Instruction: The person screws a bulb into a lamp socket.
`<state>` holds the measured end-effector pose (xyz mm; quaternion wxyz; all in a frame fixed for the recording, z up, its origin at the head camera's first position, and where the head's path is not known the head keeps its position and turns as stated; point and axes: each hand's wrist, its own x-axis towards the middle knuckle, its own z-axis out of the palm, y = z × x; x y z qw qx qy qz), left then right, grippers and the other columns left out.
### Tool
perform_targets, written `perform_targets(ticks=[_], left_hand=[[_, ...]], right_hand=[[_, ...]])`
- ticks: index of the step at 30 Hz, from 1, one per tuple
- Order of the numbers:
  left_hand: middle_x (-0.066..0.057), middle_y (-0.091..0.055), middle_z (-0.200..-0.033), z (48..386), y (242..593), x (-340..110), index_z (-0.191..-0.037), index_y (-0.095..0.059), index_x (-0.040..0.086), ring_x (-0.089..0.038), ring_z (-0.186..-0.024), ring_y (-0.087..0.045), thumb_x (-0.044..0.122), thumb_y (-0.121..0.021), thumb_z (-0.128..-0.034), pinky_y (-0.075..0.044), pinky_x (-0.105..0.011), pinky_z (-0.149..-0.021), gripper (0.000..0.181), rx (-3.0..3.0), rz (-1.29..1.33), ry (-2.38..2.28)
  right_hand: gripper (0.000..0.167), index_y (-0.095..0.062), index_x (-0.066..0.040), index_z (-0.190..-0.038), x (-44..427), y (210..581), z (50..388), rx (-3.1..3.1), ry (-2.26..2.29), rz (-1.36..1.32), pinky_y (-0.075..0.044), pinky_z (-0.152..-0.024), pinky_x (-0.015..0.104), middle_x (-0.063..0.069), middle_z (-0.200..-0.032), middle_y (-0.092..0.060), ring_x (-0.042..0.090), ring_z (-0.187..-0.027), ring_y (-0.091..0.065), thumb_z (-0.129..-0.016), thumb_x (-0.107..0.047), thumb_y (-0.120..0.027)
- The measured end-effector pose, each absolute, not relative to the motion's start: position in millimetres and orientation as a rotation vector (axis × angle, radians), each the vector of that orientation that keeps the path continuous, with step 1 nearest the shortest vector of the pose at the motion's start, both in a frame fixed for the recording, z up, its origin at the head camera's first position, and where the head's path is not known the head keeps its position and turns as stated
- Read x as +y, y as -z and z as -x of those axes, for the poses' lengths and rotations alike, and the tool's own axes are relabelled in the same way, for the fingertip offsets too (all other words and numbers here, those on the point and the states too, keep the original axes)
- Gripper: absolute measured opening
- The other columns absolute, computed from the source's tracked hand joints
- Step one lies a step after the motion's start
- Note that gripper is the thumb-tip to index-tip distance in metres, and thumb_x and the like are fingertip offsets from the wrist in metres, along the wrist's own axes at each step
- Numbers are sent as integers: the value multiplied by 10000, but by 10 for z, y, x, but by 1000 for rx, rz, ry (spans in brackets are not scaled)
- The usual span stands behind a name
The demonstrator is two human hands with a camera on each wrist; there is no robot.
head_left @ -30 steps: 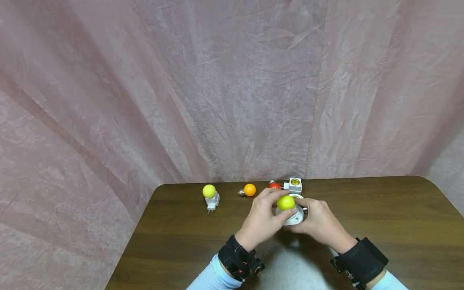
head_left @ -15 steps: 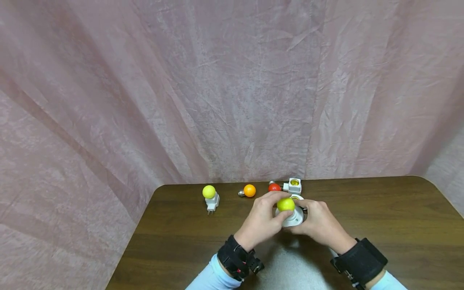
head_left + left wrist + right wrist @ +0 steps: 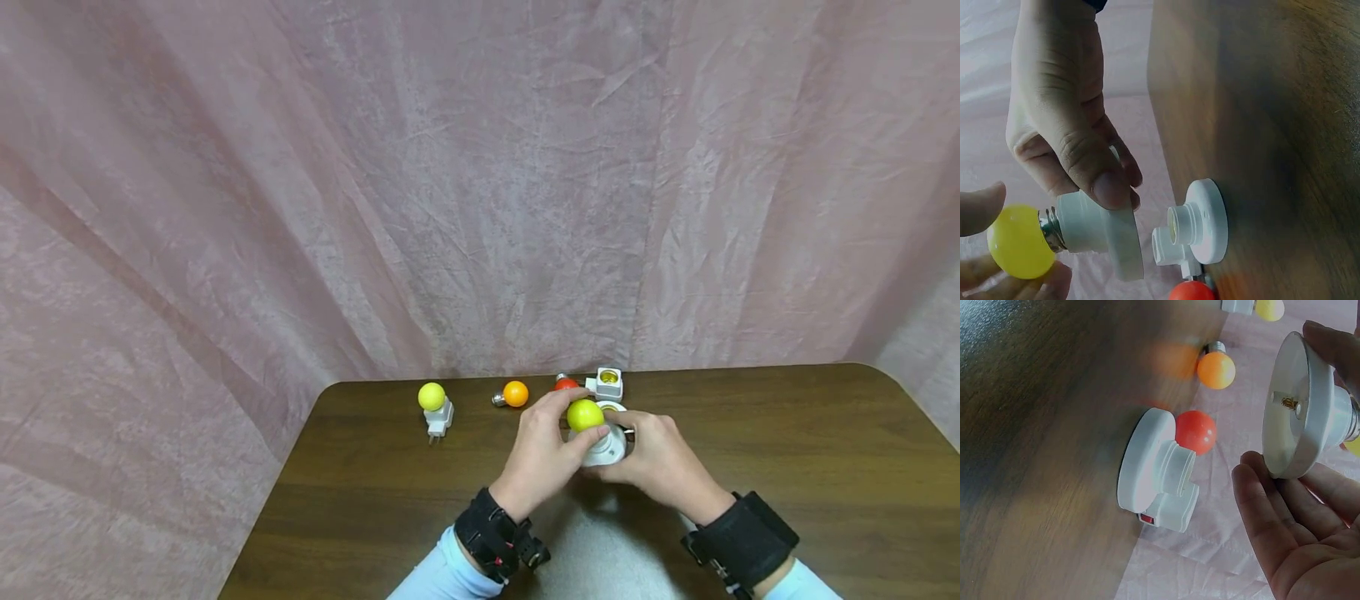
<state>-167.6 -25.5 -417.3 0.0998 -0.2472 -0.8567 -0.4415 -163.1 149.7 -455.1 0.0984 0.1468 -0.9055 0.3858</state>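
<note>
Between thumb and fingers, my left hand [image 3: 542, 454] pinches a yellow-green light bulb [image 3: 585, 414]. My right hand [image 3: 660, 457] grips a round white lamp holder [image 3: 611, 451] by its base, raised off the table. In the left wrist view the bulb's metal screw threads [image 3: 1052, 230] show at the mouth of the holder [image 3: 1125, 244]; how far in the tip sits is hidden. The right wrist view shows the holder's hollow underside [image 3: 1288, 425], with a small brass contact inside.
A second round white holder [image 3: 1141, 462] stands on the table just behind my hands. Near the back edge are a square white socket [image 3: 610, 382], a red bulb [image 3: 566, 382] and an orange bulb [image 3: 515, 393]. Farther left, a yellow-green bulb [image 3: 431, 397] sits in a white plug socket [image 3: 439, 418].
The bulb in my left hand has shifted slightly up and to the left relative to the holder. My right hand keeps its grip on the holder, nearly still.
</note>
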Motion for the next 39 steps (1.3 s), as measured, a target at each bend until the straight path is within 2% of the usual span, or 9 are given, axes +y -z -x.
perform_targets(ticks=[4, 8, 12, 19, 24, 28, 31, 34, 39], left_hand=[[25, -626, -1058, 1679, 4172, -252, -1151, -642, 179, -35, -876, -601, 242, -778, -761, -523, -156, -735, 418, -2533, 665, 1349], [27, -617, -1061, 1669, 4171, -267, -1151, -655, 198, -36, -906, -589, 233, -783, -754, -516, -132, -724, 419, -2521, 703, 1339], [33, -618, -1090, 1665, 4176, -284, -1174, -648, 219, -35, -940, -571, 230, -778, -759, -530, -157, -714, 434, -2515, 771, 1309], [28, -627, -1164, 1684, 4145, -298, -1218, -598, 186, -29, -1002, -584, 173, -768, -771, -515, -151, -779, 479, -2547, 842, 1269], [39, -574, -1192, 1679, 4121, -319, -1221, -601, 224, -51, -1060, -547, 150, -745, -792, -497, -140, -829, 458, -2580, 869, 1285], [37, -575, -1152, 1679, 4119, -317, -1218, -605, 234, -42, -1001, -548, 191, -749, -793, -518, -162, -790, 450, -2594, 855, 1293], [33, -609, -1128, 1690, 4119, -308, -1203, -611, 201, -30, -948, -584, 225, -766, -775, -526, -170, -767, 455, -2583, 807, 1328], [27, -628, -1106, 1700, 4118, -311, -1169, -619, 170, -19, -921, -610, 228, -776, -763, -521, -159, -770, 440, -2580, 761, 1374], [29, -627, -1145, 1708, 4098, -344, -1187, -610, 175, -21, -996, -584, 215, -746, -797, -521, -216, -832, 415, -2622, 806, 1331]], right_hand=[[647, -680, -161, -1090, 1498, 4540, 1630, -2686, -1134, -427, -505, -651, 239, -59, -926, -694, 51, -739, -596, -515, -367, -894], [680, -673, -127, -1118, 1501, 4543, 1622, -2691, -1121, -423, -491, -628, 212, -30, -941, -695, 53, -726, -588, -521, -370, -888], [625, -681, -163, -1079, 1500, 4551, 1623, -2688, -1126, -439, -478, -606, 198, -60, -884, -684, 54, -703, -581, -527, -371, -888], [596, -688, -183, -1043, 1511, 4560, 1640, -2670, -1111, -453, -476, -595, 192, -79, -854, -674, 43, -689, -576, -518, -378, -893], [587, -685, -162, -1030, 1513, 4556, 1647, -2677, -1098, -458, -465, -572, 188, -70, -813, -662, 55, -662, -567, -514, -352, -890], [550, -684, -196, -1004, 1511, 4555, 1636, -2679, -1148, -455, -478, -583, 187, -88, -822, -666, 50, -674, -581, -521, -354, -893], [507, -678, -251, -964, 1504, 4554, 1631, -2675, -1174, -460, -485, -600, 187, -117, -820, -666, 34, -682, -588, -522, -372, -894], [496, -677, -260, -950, 1499, 4548, 1632, -2675, -1159, -467, -480, -597, 189, -124, -811, -663, 27, -674, -583, -518, -375, -893], [507, -685, -238, -961, 1500, 4537, 1632, -2684, -1135, -466, -475, -593, 190, -118, -810, -663, 28, -674, -576, -515, -363, -891]])
